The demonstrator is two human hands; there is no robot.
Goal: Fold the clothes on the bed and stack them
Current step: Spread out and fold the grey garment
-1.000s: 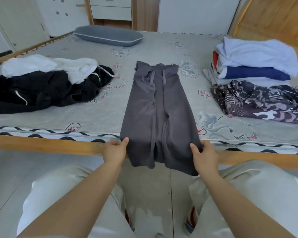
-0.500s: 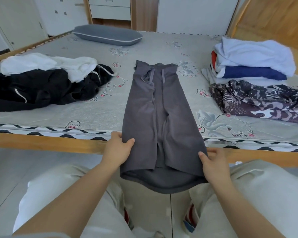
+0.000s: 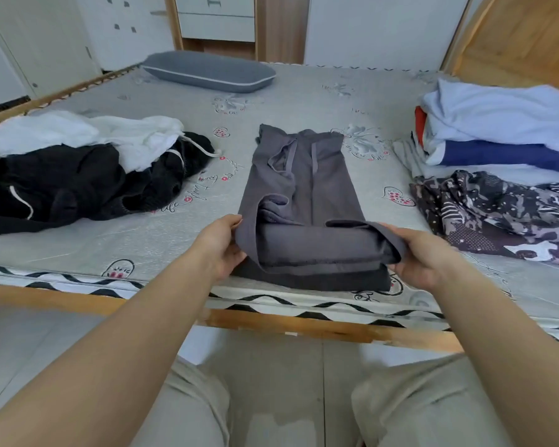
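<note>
A pair of grey trousers (image 3: 304, 195) lies lengthwise in the middle of the bed (image 3: 162, 240), waistband and drawstrings at the far end. Their near end is doubled over into a thick fold by the bed's front edge. My left hand (image 3: 221, 246) pinches the left side of that fold and my right hand (image 3: 413, 256) grips its right side, both lifting it slightly. Unfolded black and white clothes (image 3: 71, 169) lie heaped on the left. On the right, a stack of folded clothes (image 3: 504, 133) sits behind a patterned camouflage garment (image 3: 504, 214).
A grey pillow (image 3: 207, 71) lies at the far end of the mattress. The wooden bed frame (image 3: 288, 327) runs across in front of my knees. White cupboards and a wooden door stand behind the bed.
The trouser legs hung over the bed's front edge a second ago. Both hands have brought them up and forward onto the mattress, doubling the near end over.
</note>
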